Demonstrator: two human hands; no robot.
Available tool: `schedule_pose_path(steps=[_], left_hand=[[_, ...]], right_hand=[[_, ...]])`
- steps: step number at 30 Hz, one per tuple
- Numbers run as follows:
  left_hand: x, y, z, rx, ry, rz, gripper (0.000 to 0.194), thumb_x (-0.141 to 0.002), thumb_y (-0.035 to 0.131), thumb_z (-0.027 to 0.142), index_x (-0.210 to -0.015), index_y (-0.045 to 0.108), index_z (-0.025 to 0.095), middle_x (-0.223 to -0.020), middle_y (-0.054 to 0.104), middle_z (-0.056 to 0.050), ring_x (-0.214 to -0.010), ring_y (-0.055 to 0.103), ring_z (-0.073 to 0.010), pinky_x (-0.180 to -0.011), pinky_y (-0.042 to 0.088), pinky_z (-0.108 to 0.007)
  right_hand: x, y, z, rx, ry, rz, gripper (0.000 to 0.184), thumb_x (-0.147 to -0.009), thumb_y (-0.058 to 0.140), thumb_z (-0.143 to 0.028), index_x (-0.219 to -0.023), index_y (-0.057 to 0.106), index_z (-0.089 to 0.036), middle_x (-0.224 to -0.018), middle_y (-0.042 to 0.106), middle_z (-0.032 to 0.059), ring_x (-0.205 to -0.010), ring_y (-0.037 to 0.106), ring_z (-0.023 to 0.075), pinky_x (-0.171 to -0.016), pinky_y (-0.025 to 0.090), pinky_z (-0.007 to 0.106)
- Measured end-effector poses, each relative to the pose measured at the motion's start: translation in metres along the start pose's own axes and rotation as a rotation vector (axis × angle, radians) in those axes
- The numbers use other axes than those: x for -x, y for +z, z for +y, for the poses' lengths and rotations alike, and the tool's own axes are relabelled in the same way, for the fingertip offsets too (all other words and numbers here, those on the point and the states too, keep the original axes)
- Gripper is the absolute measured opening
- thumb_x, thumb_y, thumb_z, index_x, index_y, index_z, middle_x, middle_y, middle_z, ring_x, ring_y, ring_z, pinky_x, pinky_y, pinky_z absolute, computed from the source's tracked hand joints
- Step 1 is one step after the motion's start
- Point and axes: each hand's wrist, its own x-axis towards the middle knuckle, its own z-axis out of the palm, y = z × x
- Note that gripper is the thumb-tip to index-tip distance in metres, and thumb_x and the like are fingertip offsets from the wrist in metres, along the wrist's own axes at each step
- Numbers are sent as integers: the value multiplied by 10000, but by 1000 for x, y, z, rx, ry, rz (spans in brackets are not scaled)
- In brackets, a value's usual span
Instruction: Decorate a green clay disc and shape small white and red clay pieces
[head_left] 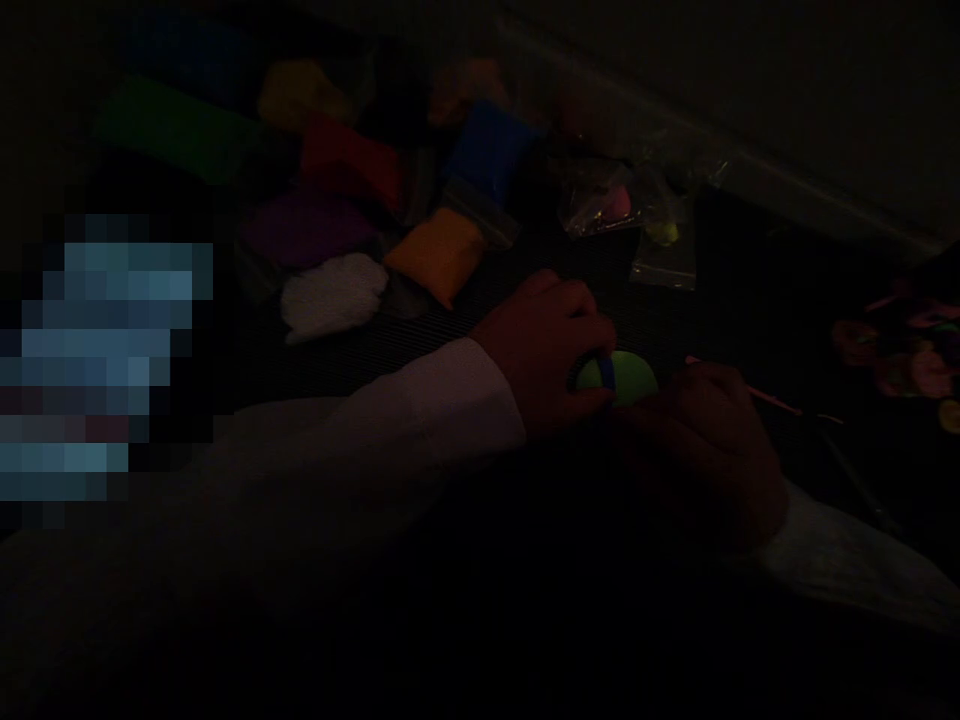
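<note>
The picture is very dark. My left hand (551,360) is curled around a light green rounded piece of what looks like modelling clay (634,378), thumb below and fingers above. A narrow blue strip (607,374) crosses the green piece beside my left fingertips. My right hand (712,450) is closed at the right edge of the green piece. Its fingertips are in shadow, so whether they pinch the piece or something else is hidden. Just behind the right hand lies a thin pink stick-like tool (772,400).
Clear bags of coloured material lie at the back left: white (334,295), orange (439,250), purple (307,225), red (351,165), blue (491,150) and green (176,125). Small bags with pink (616,203) and yellow (665,233) bits lie behind. A colourful pile (911,350) sits far right.
</note>
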Motion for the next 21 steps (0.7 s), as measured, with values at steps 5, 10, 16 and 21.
schedule_pose_path(steps=[5, 10, 16, 21], left_hand=[[0, 0, 0, 1, 10, 10, 289, -719, 663, 358, -919, 675, 151, -946, 601, -80, -892, 543, -232, -824, 403, -393], [0, 1, 0, 3, 17, 20, 282, -714, 665, 351, -916, 673, 154, -943, 600, -75, -893, 545, -229, -820, 405, -388], [0, 1, -2, -2, 27, 11, 298, -728, 649, 368, -933, 667, 153, -961, 598, -78, -915, 548, -238, -829, 404, -402], [1, 1, -1, -1, 30, 11, 294, -727, 646, 358, -934, 665, 151, -953, 597, -80, -902, 548, -237, -824, 409, -405]], right_hand=[[0, 0, 0, -14, -9, -6, 74, -851, 575, -195, -905, 625, -189, -704, 689, 19, -652, 574, 188, -774, 430, 425], [0, -1, 0, -20, -15, -8, 77, -838, 588, -179, -912, 608, -186, -726, 686, 29, -668, 571, 192, -771, 431, 431], [1, -3, 2, -37, -19, -15, 88, -838, 581, -167, -925, 598, -171, -710, 674, 37, -650, 576, 196, -753, 435, 449], [2, -4, 3, -25, -52, 3, 105, -817, 605, -155, -921, 597, -169, -721, 676, 46, -644, 573, 202, -738, 441, 461]])
